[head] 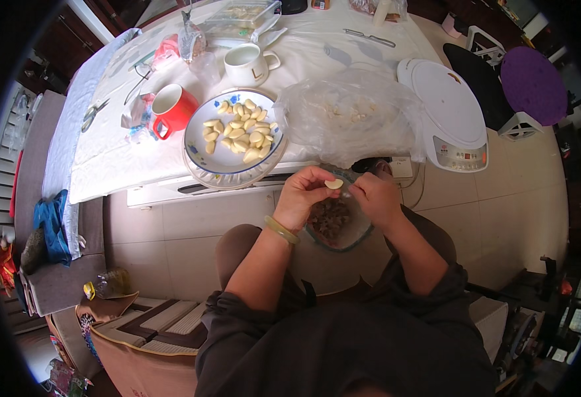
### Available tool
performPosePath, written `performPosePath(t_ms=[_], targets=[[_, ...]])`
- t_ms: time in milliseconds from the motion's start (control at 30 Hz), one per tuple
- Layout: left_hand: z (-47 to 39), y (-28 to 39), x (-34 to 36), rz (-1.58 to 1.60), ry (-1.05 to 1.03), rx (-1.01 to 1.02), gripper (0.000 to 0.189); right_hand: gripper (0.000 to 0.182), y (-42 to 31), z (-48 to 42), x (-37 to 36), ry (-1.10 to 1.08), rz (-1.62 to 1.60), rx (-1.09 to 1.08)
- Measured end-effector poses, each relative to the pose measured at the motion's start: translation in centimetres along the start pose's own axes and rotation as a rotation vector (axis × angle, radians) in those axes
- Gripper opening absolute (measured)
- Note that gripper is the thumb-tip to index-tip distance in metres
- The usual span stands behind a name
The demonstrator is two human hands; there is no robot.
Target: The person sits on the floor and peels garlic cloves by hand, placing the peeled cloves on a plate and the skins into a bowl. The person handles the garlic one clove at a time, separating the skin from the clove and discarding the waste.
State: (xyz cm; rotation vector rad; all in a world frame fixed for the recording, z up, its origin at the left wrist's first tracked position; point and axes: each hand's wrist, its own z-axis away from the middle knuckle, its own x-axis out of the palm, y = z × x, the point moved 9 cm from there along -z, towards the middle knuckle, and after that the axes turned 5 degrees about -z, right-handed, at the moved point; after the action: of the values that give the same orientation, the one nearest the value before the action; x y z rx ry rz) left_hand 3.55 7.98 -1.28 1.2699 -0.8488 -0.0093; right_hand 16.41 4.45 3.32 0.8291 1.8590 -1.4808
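Note:
A pale peeled garlic clove is pinched between the thumb and fingers of my left hand, which has a bangle at the wrist. Just to its right, my right hand has its fingertips drawn together; whether they pinch a scrap of skin is too small to tell. Below both hands, a clear bin or bowl holds brownish peelings. On the table, a blue-rimmed plate carries many peeled cloves. Right of it lies a crumpled clear plastic bag with pale bits on it.
A red mug and a white mug stand beyond the plate. A white kitchen scale sits at the table's right edge. Scissors lie left; a peeler or knife lies at the back. A purple-topped stool stands right.

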Motion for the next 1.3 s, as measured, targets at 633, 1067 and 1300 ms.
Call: performPosePath(t_ms=[633, 1067, 1300], targets=[[0.1, -1.0, 0.3, -0.165, 0.039, -0.139, 0.008, 0.015, -1.6, -0.1, 0.3, -0.002, -0.456, 0.021], [-0.2, -3.0, -2.9, -0.596, 0.123, 0.097, 0.027, 0.013, -1.7, -0.5, -0.2, 0.05, -0.569, 0.122], [0.8, -1.0, 0.3, -0.399, -0.058, -0.251, 0.033, 0.015, -7.1, -3.5, -0.7, 0.094, -0.486, 0.001]])
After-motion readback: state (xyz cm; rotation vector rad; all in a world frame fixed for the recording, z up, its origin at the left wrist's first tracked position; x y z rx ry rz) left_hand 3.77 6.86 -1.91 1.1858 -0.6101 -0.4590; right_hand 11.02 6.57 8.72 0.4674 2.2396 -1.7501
